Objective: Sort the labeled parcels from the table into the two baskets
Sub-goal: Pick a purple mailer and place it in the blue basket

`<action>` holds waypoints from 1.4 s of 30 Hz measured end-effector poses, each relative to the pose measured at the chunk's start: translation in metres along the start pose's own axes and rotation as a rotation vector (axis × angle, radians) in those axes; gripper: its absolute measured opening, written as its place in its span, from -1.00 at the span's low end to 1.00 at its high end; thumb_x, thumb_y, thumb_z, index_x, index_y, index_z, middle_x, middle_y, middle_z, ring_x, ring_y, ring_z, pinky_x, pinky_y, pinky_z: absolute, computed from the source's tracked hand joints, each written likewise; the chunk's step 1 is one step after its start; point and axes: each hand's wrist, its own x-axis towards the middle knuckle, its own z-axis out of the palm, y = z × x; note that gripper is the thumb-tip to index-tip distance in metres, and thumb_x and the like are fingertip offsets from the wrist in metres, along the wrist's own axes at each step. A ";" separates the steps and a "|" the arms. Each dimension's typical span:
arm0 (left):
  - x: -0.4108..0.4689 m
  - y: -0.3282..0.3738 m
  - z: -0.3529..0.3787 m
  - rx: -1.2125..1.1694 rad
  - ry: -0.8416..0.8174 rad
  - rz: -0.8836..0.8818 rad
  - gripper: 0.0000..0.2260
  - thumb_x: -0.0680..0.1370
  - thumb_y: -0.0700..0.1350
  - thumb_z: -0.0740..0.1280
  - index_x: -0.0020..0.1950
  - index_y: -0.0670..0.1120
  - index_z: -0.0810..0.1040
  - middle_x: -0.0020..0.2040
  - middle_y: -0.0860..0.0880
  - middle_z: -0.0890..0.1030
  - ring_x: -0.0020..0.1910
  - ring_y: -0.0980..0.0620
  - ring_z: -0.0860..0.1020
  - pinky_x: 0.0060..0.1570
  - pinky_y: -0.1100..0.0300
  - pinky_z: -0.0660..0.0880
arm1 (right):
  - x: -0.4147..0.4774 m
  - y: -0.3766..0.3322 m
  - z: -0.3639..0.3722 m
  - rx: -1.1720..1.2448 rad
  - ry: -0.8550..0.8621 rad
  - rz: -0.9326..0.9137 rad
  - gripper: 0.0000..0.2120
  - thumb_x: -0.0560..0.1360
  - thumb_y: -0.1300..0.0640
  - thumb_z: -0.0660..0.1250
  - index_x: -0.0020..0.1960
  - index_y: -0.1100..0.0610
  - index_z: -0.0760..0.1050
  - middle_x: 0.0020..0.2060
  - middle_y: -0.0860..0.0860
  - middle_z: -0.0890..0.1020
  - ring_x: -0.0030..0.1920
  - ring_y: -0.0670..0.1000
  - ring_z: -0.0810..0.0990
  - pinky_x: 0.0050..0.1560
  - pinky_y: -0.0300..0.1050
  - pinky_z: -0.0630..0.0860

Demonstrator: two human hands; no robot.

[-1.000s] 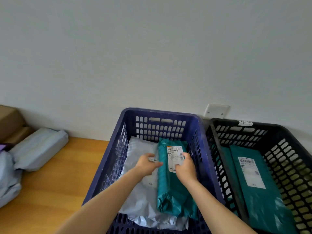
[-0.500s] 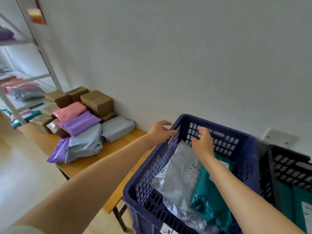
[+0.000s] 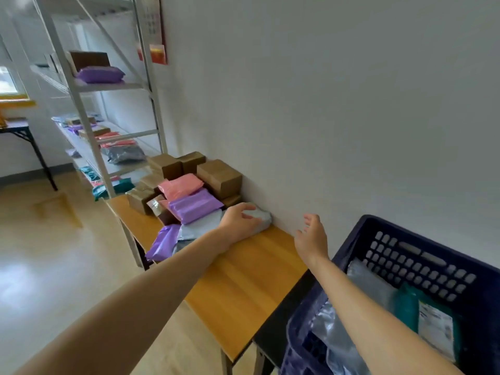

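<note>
My left hand [image 3: 239, 221] rests with spread fingers on a grey parcel [image 3: 263, 218] lying on the wooden table [image 3: 243, 277] against the wall. My right hand [image 3: 311, 240] hovers open above the table's right end, holding nothing. The blue basket [image 3: 405, 239] sits at the lower right and holds a silver parcel [image 3: 335, 331] and a teal parcel [image 3: 405, 304] with a white label. A pile of parcels lies further left on the table: purple [image 3: 194, 205], pink [image 3: 180, 186], another purple bag [image 3: 162, 242] and brown boxes [image 3: 219, 178].
A metal shelf rack [image 3: 89, 125] with more parcels stands beyond the table's far end. A dark folding table [image 3: 16, 128] stands at the far left. The wall runs along the table's right side. Only the blue basket is in view.
My view has swung left from the baskets to the table. Both hands left the blue basket; the left one reached out onto the grey parcel and the right one followed over the table.
</note>
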 end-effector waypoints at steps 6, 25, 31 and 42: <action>0.032 -0.043 -0.093 0.078 -0.015 0.007 -0.63 0.54 -0.20 0.37 0.35 -0.11 0.45 0.03 -0.11 0.60 -0.09 -0.01 0.59 -0.03 0.14 0.57 | 0.003 -0.035 0.092 -0.010 0.008 0.051 -0.58 0.56 0.30 0.19 0.41 0.17 0.28 0.33 0.12 0.41 0.20 0.06 0.47 0.02 -0.17 0.41; 0.148 -0.159 -0.268 0.205 -0.076 -0.086 -0.64 0.54 -0.33 0.28 0.32 -0.11 0.46 0.01 -0.16 0.62 -0.08 -0.07 0.57 0.06 -0.04 0.56 | 0.047 -0.064 0.289 -0.052 -0.043 0.222 -0.56 0.54 0.32 0.20 0.41 0.17 0.29 0.36 0.15 0.40 0.28 0.11 0.46 0.18 -0.03 0.48; 0.205 -0.182 -0.276 0.250 -0.096 -0.146 -0.65 0.55 -0.25 0.30 0.33 -0.10 0.46 0.02 -0.10 0.58 -0.13 -0.01 0.53 -0.05 0.11 0.53 | 0.091 -0.056 0.337 -0.063 -0.119 0.224 -0.56 0.55 0.33 0.20 0.41 0.20 0.28 0.35 0.14 0.40 0.25 0.10 0.47 0.12 -0.14 0.46; 0.307 -0.206 -0.288 0.434 -0.112 -0.159 -0.66 0.57 -0.21 0.30 0.35 -0.07 0.47 0.27 -0.09 0.52 0.21 -0.07 0.50 0.20 0.11 0.44 | 0.176 -0.040 0.399 0.004 -0.179 0.353 -0.55 0.54 0.31 0.20 0.41 0.17 0.29 0.35 0.13 0.41 0.28 0.09 0.45 0.11 -0.17 0.38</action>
